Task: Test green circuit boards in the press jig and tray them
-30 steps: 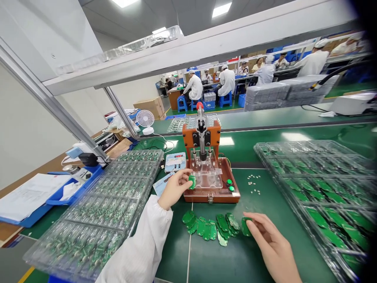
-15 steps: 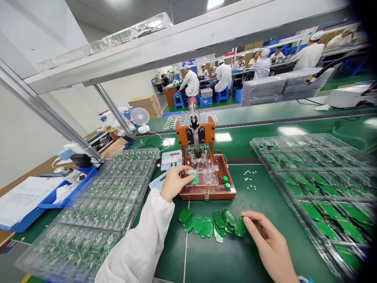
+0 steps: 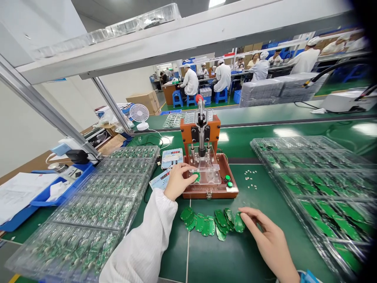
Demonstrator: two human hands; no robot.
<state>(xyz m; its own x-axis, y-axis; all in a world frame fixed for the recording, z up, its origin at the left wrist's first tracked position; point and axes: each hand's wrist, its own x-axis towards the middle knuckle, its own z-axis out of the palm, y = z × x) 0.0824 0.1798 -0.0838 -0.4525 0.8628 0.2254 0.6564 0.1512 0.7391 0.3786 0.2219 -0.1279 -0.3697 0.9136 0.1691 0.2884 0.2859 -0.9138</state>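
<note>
My left hand pinches a small green circuit board at the left side of the clear plate on a test fixture. The fixture has an orange frame, a red-tipped toggle clamp and two green buttons. Near the front, my right hand has thumb and fingertips closed on the edge of a green circuit board, at the right end of a row of overlapping circuit boards on the green bench. The fingers partly hide both held boards.
Clear trays of boards stand on the left and right. Tiny pale pieces lie right of the fixture. Blue-white meters sit left of it, a white fan behind. A shelf beam crosses overhead; people work beyond.
The view has shifted slightly, moving the fixture a little rightward in the picture. Both hands keep nearly the same places, the left at the fixture and the right at the row's end board.
</note>
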